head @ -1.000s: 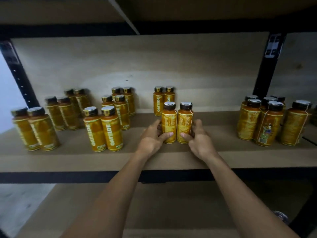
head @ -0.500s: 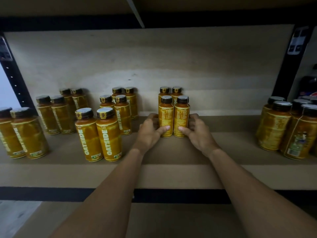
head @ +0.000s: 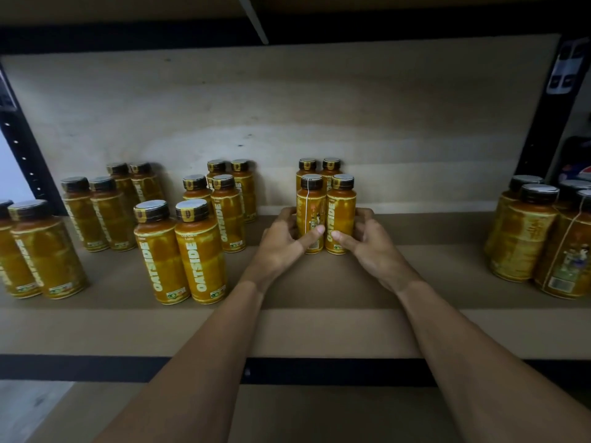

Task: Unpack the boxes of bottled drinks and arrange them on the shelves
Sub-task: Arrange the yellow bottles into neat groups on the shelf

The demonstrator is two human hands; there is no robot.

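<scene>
bottle pair, left hand, right hand gripping sides

This looks like a shop stockroom or storage area. The fingers reach onto a plain brown board shelf of a bare utility rack. A black perforated metal upright stands far to their left and a second black upright far to their right. Many identical round yellow bottles with black caps, labelled OATSIDE, stand in paired rows on both sides of the fingers. An upper board shelf lies above them.
</scene>
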